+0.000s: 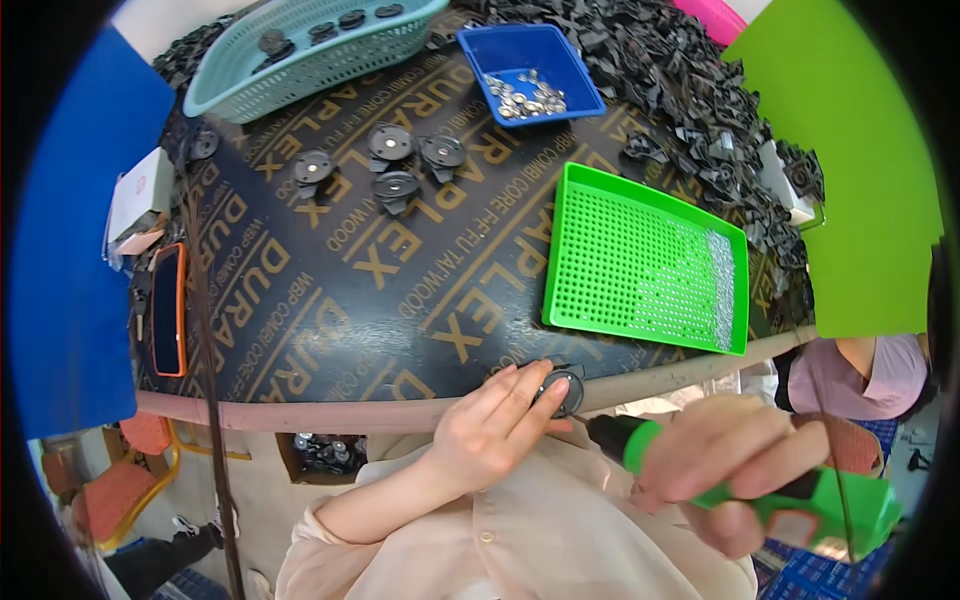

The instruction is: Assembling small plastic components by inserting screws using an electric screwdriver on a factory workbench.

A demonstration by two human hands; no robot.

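A small white box [140, 195] and an orange-rimmed dark phone screen [167, 310] lie at the table's left edge.

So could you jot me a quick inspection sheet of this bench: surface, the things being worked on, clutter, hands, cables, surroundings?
Surface: dark printed plywood board, pale rounded front edge.
Job's things: small round black part at the front edge; green and black power screwdriver, tip toward it.
Clutter: green perforated tray holding small screws; blue bin of silvery bits; teal basket; five finished round parts; heap of black parts; orange-cased phone.
Hands: left hand pins the round part; right hand grips the screwdriver.
Cables: dark cord crossing the left side.
Surroundings: blue and green panels; another person's sleeve at right.
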